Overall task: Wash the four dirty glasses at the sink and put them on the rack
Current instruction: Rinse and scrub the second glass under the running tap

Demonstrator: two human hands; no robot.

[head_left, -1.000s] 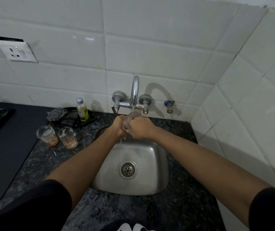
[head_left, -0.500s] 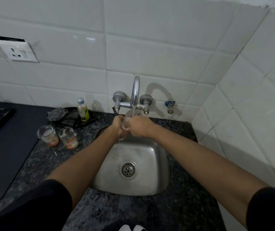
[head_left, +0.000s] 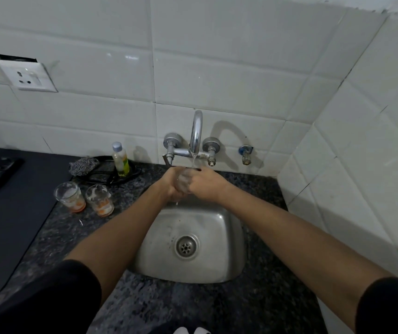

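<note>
A clear glass (head_left: pixel 184 180) is held between both my hands under the running tap (head_left: pixel 196 131), above the back of the steel sink (head_left: pixel 217 268). My left hand (head_left: pixel 171 183) wraps its left side and my right hand (head_left: pixel 205 184) grips its right side. Most of the glass is hidden by my fingers. Two dirty glasses with orange residue, one (head_left: pixel 69 196) and the other (head_left: pixel 99 200), stand upright on the dark counter to the left of the sink. No rack is in view.
A small soap bottle (head_left: pixel 120 160) and a scrubber (head_left: pixel 82 166) sit on a dark tray (head_left: pixel 106 174) at the back left. A dark mat (head_left: pixel 7 225) covers the counter's left part. A white tiled wall closes in the right side.
The hands and glass dropped slightly under the stream, and the glass has turned a little in my grip. The two counter glasses stayed put.
</note>
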